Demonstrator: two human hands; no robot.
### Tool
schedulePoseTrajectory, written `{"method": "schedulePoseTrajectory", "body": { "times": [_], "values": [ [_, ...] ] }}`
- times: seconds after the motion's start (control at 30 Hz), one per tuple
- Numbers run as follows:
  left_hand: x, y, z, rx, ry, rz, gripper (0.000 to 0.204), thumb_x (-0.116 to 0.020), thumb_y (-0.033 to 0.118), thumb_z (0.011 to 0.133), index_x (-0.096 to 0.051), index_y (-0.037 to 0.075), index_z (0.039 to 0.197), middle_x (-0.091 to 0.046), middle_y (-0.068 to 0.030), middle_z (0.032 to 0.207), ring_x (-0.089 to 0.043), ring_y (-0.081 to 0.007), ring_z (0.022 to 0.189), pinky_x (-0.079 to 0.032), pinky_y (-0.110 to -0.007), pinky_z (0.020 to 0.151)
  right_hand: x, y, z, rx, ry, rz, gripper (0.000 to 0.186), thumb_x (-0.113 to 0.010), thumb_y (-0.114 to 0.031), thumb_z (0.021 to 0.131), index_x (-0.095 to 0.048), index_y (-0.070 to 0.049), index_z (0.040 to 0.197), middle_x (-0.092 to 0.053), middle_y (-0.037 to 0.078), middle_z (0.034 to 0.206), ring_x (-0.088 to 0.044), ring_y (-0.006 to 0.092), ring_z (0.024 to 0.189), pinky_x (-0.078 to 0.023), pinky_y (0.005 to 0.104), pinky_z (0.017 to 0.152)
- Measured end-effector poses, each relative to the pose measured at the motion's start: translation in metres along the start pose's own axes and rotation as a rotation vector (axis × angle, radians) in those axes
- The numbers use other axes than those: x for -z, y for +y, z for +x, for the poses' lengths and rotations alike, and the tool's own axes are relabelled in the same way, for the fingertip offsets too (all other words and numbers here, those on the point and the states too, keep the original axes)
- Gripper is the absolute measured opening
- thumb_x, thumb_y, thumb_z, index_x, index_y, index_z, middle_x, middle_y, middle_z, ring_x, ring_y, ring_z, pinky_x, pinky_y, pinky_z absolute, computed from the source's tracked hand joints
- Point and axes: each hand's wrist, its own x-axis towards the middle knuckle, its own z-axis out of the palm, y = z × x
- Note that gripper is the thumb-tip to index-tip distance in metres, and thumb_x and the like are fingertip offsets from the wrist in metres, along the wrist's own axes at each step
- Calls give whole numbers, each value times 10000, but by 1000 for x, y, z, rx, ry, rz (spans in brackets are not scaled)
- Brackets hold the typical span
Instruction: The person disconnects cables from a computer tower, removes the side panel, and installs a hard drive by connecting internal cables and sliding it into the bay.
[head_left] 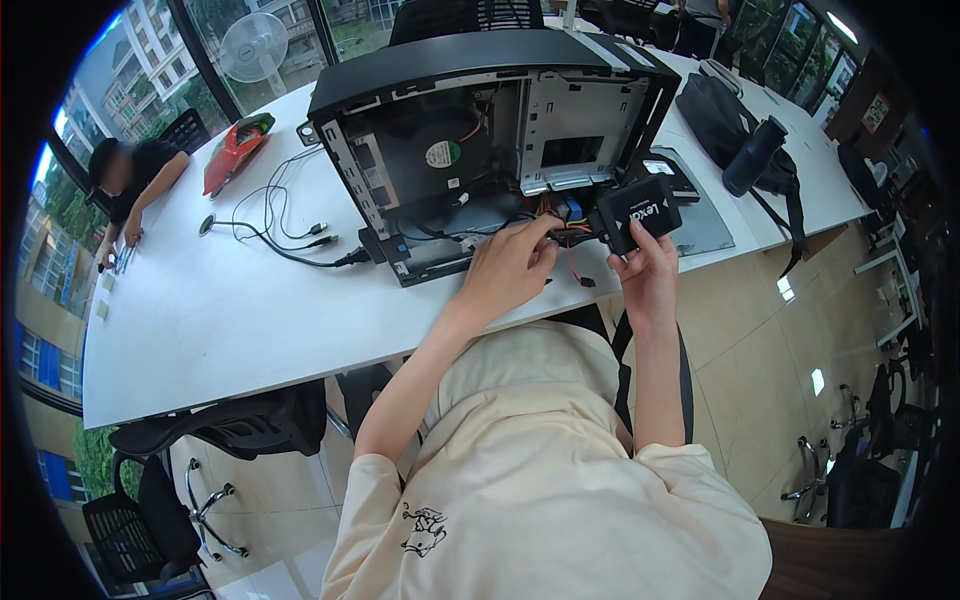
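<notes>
An open black computer case (500, 120) lies on its side on the white table (200, 320), showing a fan, a metal drive cage and coloured wires. My right hand (648, 275) holds a small flat black drive (637, 212) just outside the case's lower right corner. My left hand (510, 265) pinches the bundle of cables (565, 225) that runs from the case to the drive. Its fingertips are at the plug end, close to the drive's edge.
Loose black cables (285, 225) and a red packet (235, 150) lie left of the case. A black bag (720, 115) and a dark bottle (755, 155) sit at the right. Another person (135, 185) sits at the far left. Black chairs (200, 430) stand under the table edge.
</notes>
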Motion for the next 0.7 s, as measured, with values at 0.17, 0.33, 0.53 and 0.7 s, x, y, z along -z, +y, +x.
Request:
{"method": "schedulePoseTrajectory", "body": {
  "times": [0.17, 0.33, 0.53, 0.7],
  "values": [
    [2, -14, 15, 210, -161, -545, 331, -564, 216, 1041, -662, 34, 1299, -671, -32, 820, -570, -104, 670, -419, -272, 578, 5, 2, 7, 24, -132, -91, 206, -701, -105, 963, -629, -21, 1137, -716, 64, 1056, -706, 138, 895, -576, 292, 761],
    [0, -14, 26, 310, -226, -1127, 358, -527, 272, 1099, -653, -1, 1294, -464, 70, 711, -373, -31, 599, -317, -214, 520, 6, -2, 6, 114, -150, -75, 266, -716, -89, 951, -630, -5, 1188, -721, 65, 1077, -690, 149, 982, -526, 305, 882],
    [-8, -15, 20, 270, -180, -1512, 359, -541, 155, 1086, -533, -28, 1395, -401, 53, 764, -392, -39, 623, -329, -217, 540, 42, -12, 11, 70, -312, -265, 242, -768, -38, 902, -674, -10, 1123, -731, 82, 1053, -703, 158, 930, -555, 328, 863],
    [0, -14, 28, 171, -219, -1218, 387, -580, 147, 1053, -547, -23, 1399, -478, 46, 821, -450, -48, 693, -368, -214, 604, 20, -24, -1, -54, -444, -404, 193, -791, -21, 883, -705, 21, 1050, -738, 92, 1012, -712, 164, 883, -585, 335, 827]
  ]
}}
